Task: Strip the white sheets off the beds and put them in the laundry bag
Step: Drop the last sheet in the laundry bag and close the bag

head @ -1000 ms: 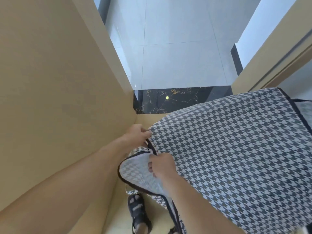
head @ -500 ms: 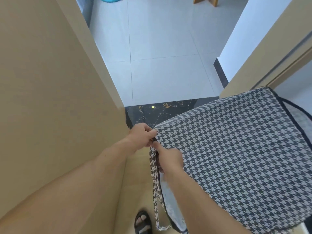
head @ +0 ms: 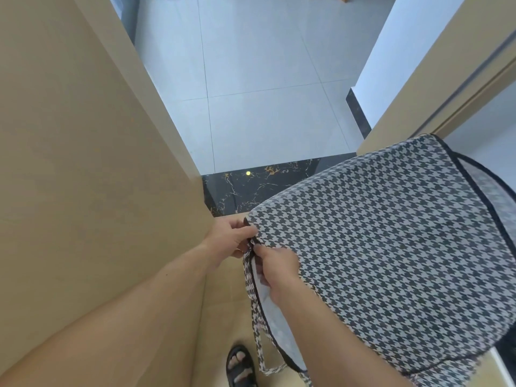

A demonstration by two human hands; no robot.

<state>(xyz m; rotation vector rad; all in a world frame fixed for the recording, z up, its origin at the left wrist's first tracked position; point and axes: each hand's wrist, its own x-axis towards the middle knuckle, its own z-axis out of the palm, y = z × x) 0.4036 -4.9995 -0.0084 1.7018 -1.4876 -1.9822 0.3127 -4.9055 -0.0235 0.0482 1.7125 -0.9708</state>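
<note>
Head view gives me a doorway seen from above. The laundry bag [head: 391, 247], a big houndstooth sack with dark binding, fills the lower right and is held up off the floor. The left hand [head: 230, 237] pinches the bag's bound rim at its nearest corner, thumb and fingers closed on the edge. The right hand [head: 275, 265] grasps the same rim just beside it, fingers curled over the edge toward the pale lining [head: 264, 300]. The two hands nearly touch. A houndstooth strap [head: 261, 344] hangs loose below them, near a sandalled foot [head: 240, 365]. Ahead lie a black marble threshold [head: 265, 185] and grey floor tiles [head: 265, 107], and a tan door panel [head: 83, 163] stands close on the left.

No white sheets and no bed show anywhere. I cannot tell whether anything is inside the bag, since its mouth is almost closed from this angle. So I judge we are at the bag-handling step, readying or carrying the bag rather than stripping a bed. As I see it, the next move calls for drawing the two grips apart to spread the mouth, or walking the bag to a bed. Either way I would mind the dangling strap near the feet and the narrow passage.
</note>
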